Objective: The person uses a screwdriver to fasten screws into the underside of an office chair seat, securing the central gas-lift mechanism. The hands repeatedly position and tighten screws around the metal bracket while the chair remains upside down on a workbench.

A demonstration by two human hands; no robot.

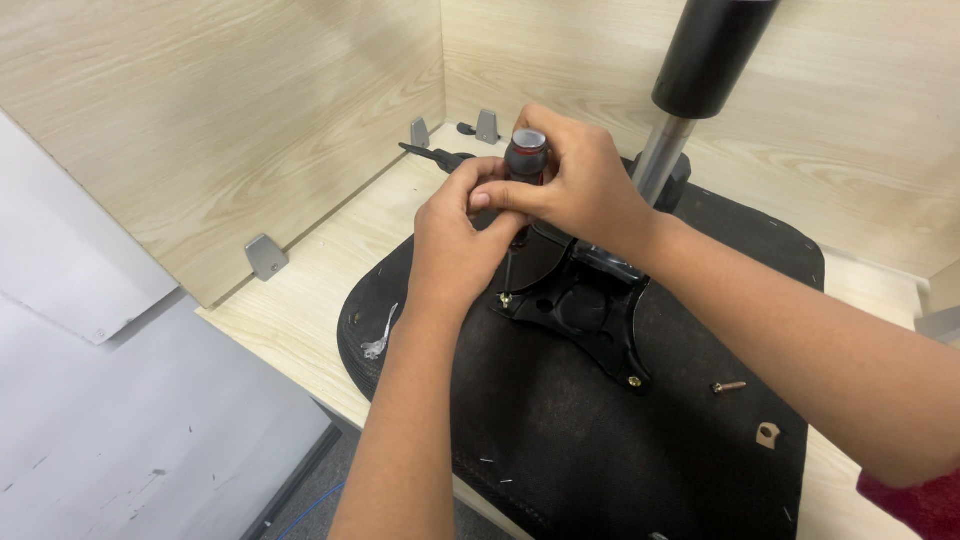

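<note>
Head view looks down on both hands closed around one screwdriver (pixel 526 158), a black and red handle with a round cap on top. Right hand (pixel 575 180) wraps the handle from the far side, fingers curled shut on it. Left hand (pixel 455 235) closes in from the near side, its thumb and forefinger pinching the lower part of the handle, just under the right hand's fingers. Below the left hand the thin shaft runs down to a brass screw (pixel 506 299) at the corner of a black metal plate (pixel 585 305), and the tip appears seated in the screw head, though the contact itself is too small to confirm.

That plate lies bolted-side-up on the dark underside of a chair seat (pixel 620 440), which rests on a pale wooden surface (pixel 300 300). Another screw (pixel 634 381) sits in the plate's corner nearer the person, under the right forearm. A loose screw (pixel 729 386) lies on the seat fabric just beyond that corner. A silver column with a black sleeve (pixel 690 90) rises past the right hand.

My judgement: the step in hand is turning the corner screw. The turn calls for steady downward pressure and an upright shaft, so the tip stays in the slot.
</note>
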